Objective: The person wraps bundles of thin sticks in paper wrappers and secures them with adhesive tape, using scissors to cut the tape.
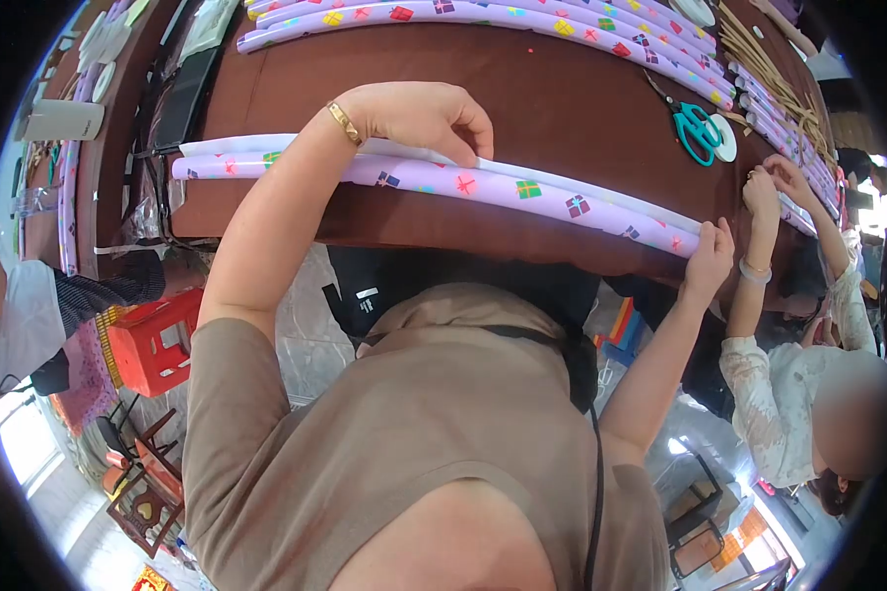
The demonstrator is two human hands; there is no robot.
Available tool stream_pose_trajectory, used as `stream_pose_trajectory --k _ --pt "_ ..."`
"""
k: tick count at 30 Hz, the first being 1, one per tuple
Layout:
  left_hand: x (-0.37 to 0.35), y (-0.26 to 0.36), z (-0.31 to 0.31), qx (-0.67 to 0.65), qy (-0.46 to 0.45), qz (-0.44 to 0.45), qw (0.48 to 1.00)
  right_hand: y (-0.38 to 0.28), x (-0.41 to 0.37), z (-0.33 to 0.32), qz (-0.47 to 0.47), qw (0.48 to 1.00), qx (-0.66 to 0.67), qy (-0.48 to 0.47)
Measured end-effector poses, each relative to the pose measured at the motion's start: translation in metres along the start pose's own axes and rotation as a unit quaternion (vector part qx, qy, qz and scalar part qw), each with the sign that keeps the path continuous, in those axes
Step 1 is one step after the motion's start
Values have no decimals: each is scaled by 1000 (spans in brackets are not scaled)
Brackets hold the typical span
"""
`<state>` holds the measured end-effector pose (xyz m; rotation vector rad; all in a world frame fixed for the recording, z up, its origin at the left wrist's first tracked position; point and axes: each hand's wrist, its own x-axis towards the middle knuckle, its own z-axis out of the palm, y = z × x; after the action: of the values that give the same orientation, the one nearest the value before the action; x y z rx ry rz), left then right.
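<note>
Seen from my remote station, the lilac gift-wrap roll (522,192) lies nearly rolled along the bench (562,89) edge, left hand (419,118) grip resting open on it, right hand (710,258) grip pinching its end, finished rolls (483,14) beyond.

Wrapping paper roll (522,189): long, thin tube, lilac with a small multicoloured gift-box print. The white reverse shows as a loose strip along its far side. Lies flat, lengthwise along the near edge of the table (562,89).
</note>
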<state>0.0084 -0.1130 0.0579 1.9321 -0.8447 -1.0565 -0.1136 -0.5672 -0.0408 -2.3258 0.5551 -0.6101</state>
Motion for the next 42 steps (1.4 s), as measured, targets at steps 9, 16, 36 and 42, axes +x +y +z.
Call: stream_pose_trajectory --k 9,16,36,42 --pt "-33 -13 -13 5 22 -40 999 8 3 0 6 1000 -6 -8" --pt "-49 -27 -16 -23 38 -51 998 13 3 2 -23 1000 3 19" --pt "-68 -33 -15 6 77 -65 995 35 14 -3 -28 999 17 -16" --pt "-103 -55 -27 -2 112 -88 990 51 23 -7 4 999 48 -8"
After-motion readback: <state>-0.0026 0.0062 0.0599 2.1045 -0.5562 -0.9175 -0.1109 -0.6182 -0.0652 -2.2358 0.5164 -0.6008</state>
